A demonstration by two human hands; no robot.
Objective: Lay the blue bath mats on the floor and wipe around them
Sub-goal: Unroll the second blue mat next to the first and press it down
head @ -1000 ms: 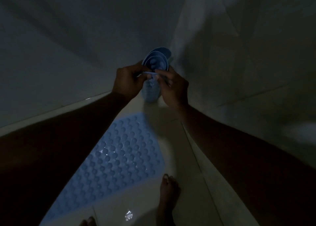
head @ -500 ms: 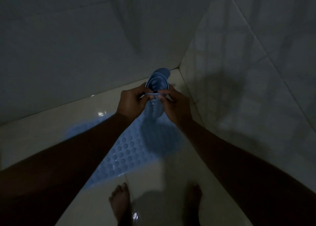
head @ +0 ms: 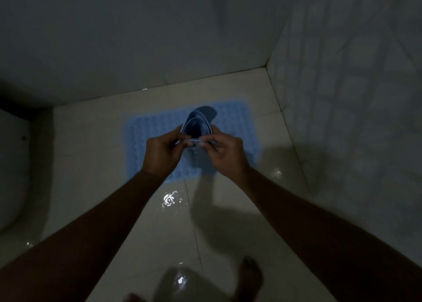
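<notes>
A blue studded bath mat (head: 150, 132) lies flat on the wet tiled floor near the far right corner of a dim bathroom. Above it I hold a second blue mat (head: 198, 124), curled up into loops. My left hand (head: 163, 151) pinches its near edge from the left. My right hand (head: 225, 152) pinches the same edge from the right. Both hands hover over the middle of the flat mat and hide part of it.
Tiled walls (head: 347, 96) close the corner at the back and right. A white toilet bowl (head: 13, 169) stands at the left edge. The floor (head: 228, 233) shines with water patches. My bare foot (head: 250, 276) stands at the bottom right.
My view has tilted down and shifted, so the flat mat now shows whole beneath my hands. Both hands keep pinching the curled mat's edge; my feet have stepped back from the mat.
</notes>
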